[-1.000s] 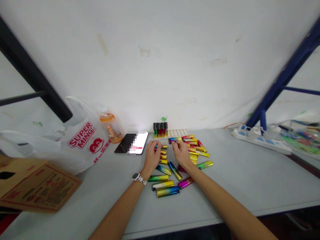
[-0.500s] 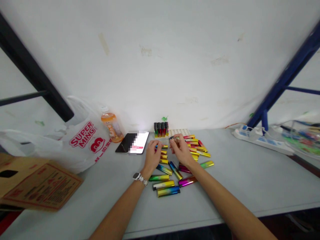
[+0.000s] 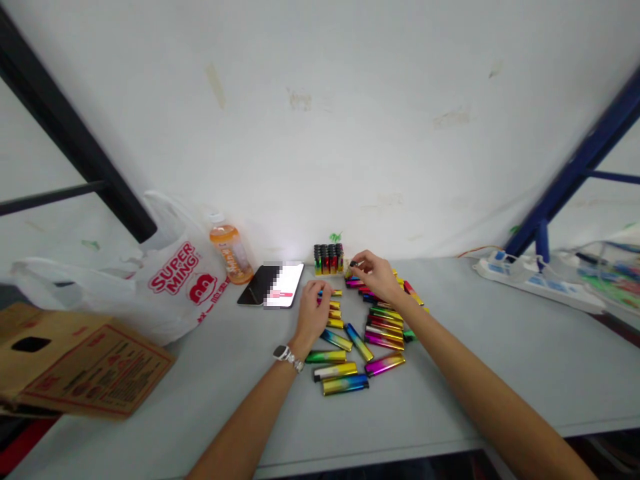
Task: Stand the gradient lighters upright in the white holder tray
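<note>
My right hand (image 3: pixel 377 277) pinches a lighter (image 3: pixel 353 265) by its dark top between thumb and fingers, just right of the upright lighters (image 3: pixel 329 260) standing packed in a pale tray. My left hand (image 3: pixel 314 310) rests over a short column of lighters with yellow ends (image 3: pixel 335 314); its fingers are curled together, and what they grip, if anything, is hidden. Below the hands lie loose shiny lighters, among them a blue-and-yellow lighter (image 3: pixel 345 384) and a magenta-and-gold lighter (image 3: pixel 385 364). A stacked row of lighters (image 3: pixel 384 327) lies under my right forearm's side.
A tablet (image 3: pixel 270 285), an orange drink bottle (image 3: pixel 231 250), a white plastic bag (image 3: pixel 175 300) and a cardboard box (image 3: pixel 95 370) are on the left. A power strip (image 3: pixel 537 283) and a clear bag of coloured items (image 3: pixel 615 273) are at the right. A wall stands behind the grey table (image 3: pixel 480 347).
My right hand has moved away from my left hand, up and right to the tray, with a lighter. More of the right-hand lighters now show. The view has shifted slightly.
</note>
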### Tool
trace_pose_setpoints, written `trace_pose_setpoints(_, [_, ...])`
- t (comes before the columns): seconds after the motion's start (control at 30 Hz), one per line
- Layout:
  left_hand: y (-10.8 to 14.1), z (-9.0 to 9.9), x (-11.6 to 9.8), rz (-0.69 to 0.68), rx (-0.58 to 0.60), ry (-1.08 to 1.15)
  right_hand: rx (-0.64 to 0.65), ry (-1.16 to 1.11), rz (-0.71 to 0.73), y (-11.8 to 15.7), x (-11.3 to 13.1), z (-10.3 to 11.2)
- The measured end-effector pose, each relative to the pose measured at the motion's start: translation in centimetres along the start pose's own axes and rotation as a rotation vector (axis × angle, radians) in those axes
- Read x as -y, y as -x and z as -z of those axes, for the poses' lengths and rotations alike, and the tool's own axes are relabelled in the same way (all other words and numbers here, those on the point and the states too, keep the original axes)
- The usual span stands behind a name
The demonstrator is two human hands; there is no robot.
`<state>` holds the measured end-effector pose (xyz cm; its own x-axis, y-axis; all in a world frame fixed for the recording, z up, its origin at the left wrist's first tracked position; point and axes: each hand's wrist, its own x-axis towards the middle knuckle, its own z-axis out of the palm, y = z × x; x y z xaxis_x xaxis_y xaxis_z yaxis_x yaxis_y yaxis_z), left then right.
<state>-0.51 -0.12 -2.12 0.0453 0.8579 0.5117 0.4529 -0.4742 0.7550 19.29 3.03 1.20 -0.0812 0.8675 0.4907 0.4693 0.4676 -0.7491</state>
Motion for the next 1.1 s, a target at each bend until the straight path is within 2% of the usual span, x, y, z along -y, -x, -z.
trace_pose_setpoints(0.27, [0.1,0.0,0.2,0.01,0.011,-0.004,0.109,0.049,0.075,-2.9,-0.9,-0.7])
trace_pose_setpoints(0.5, [0.2,0.0,0.3,-0.004,0.012,0.006,0.114,0.01,0.04,-3.6,-1.3,-1.4])
trace_pose_setpoints(0.8, [0.2,0.0,0.2,0.002,0.017,0.007,0.112,0.036,0.089,-4.3,-2.2,-2.0])
trace_pose_setpoints(0.97, [0.1,0.0,0.2,0.01,0.017,0.01,0.023,0.241,0.197,-3.1,-1.8,-2.2])
trace_pose_setpoints(1.1, [0.1,0.0,0.1,0.01,0.018,0.004,0.018,0.475,0.267,-1.6,-1.3,-2.2])
